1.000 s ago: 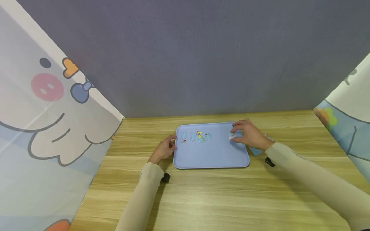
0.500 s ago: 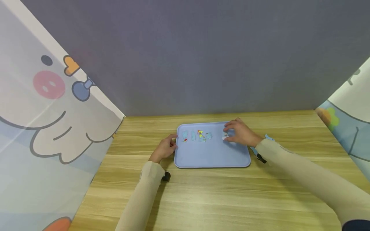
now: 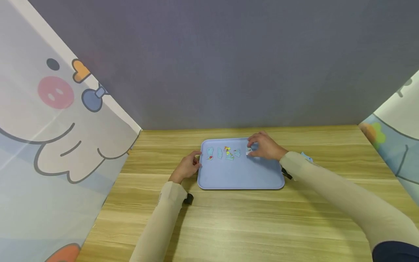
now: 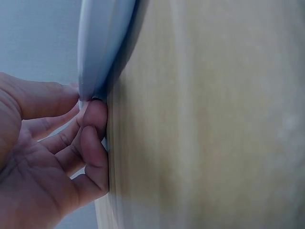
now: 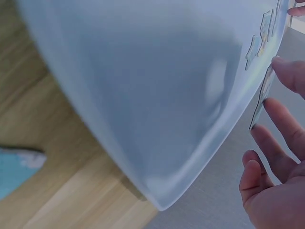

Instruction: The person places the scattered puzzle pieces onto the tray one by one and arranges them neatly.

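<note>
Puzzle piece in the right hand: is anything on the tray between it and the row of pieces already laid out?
Nothing visible. The right hand pinches the puzzle piece just right of the row of pieces, and only bare blue tray shows in the short gap. The left hand grips the tray's left edge, clear of the row.

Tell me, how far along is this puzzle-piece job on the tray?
Four pieces already lie in a row on the blue tray. The right hand pinches a fifth piece beside them; the left hand grips the tray's edge. More blue card waits on the table.
</note>
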The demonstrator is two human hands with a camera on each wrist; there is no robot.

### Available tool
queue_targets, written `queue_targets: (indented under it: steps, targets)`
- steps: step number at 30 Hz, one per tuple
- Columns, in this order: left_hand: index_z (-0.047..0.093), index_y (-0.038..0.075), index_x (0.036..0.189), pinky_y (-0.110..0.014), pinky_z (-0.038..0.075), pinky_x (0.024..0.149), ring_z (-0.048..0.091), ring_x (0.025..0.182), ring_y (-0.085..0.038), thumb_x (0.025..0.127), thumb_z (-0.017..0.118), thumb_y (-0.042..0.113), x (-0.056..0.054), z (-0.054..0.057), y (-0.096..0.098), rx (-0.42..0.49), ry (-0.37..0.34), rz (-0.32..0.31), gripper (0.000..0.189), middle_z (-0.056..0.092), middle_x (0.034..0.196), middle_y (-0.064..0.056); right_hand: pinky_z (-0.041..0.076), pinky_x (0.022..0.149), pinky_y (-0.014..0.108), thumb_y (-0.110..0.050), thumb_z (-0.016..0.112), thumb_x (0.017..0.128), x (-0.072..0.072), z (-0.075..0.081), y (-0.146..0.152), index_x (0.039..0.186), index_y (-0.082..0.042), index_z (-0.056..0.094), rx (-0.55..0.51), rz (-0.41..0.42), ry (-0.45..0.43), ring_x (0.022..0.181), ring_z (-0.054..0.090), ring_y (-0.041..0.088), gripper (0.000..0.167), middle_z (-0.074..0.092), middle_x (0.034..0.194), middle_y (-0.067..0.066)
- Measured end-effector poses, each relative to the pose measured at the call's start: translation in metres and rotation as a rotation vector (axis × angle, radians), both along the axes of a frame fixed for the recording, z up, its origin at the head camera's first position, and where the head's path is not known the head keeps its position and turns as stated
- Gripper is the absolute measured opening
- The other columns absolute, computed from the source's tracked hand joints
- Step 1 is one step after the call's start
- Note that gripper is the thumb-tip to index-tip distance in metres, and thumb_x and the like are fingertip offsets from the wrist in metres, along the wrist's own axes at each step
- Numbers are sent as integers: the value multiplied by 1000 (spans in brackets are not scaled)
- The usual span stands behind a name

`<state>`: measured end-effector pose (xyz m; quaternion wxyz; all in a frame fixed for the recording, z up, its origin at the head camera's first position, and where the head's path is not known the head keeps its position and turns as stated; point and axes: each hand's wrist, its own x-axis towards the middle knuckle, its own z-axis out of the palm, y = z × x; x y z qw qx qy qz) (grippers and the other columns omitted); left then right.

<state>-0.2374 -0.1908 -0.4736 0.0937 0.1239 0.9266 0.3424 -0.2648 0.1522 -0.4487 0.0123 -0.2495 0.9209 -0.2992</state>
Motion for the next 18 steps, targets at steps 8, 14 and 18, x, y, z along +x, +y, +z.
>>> queue_targets:
  steps: [8, 14, 18]
  targets:
    - [46, 4, 135, -29, 46, 63, 53, 71, -17, 89, 61, 0, -1, 0, 0, -1, -7, 4, 48, 55, 83, -6, 38, 90, 46, -16, 85, 69, -6, -7, -4, 94, -3, 72, 29, 16, -28, 107, 42, 33, 31, 60, 118, 16]
    - [47, 4, 135, -28, 46, 62, 52, 70, -17, 89, 61, 0, -2, -1, 1, 1, -6, 4, 48, 55, 82, -6, 37, 90, 44, -16, 85, 68, -8, -11, -5, 95, -2, 73, 49, 21, -47, 105, 41, 32, 32, 61, 118, 17]
    - [47, 4, 135, -29, 46, 62, 53, 70, -17, 89, 61, 0, -2, -1, 1, 6, -9, 7, 48, 55, 82, -6, 36, 90, 44, -16, 86, 67, -7, -13, -7, 94, -2, 73, 45, 14, -43, 104, 40, 31, 33, 61, 117, 16]
